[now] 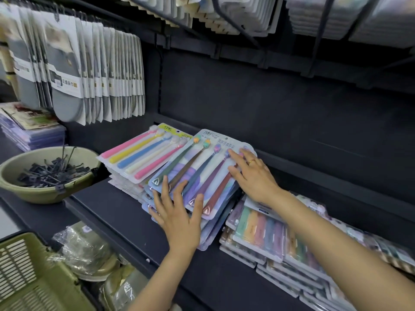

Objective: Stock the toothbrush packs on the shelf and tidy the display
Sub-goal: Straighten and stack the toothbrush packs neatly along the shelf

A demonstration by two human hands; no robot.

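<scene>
A stack of blue-backed toothbrush packs (202, 167) with dark slim brushes lies on the dark shelf (125, 212). My left hand (177, 214) lies flat on the stack's near end, fingers straight and spread. My right hand (253, 173), wearing a ring, rests with straight fingers on the stack's right side near the brush heads. Behind and to the left sits a second stack of packs (143, 153) with pink, yellow and blue brushes. Lower stacks of pastel toothbrush packs (262, 239) lie to the right, partly under my right forearm.
A green bowl (27, 191) of dark metal hooks sits at the left. Grey packaged goods (74, 70) hang above it. A green slatted basket (29, 277) and plastic-wrapped items (89, 250) lie below the shelf edge. White packs hang overhead.
</scene>
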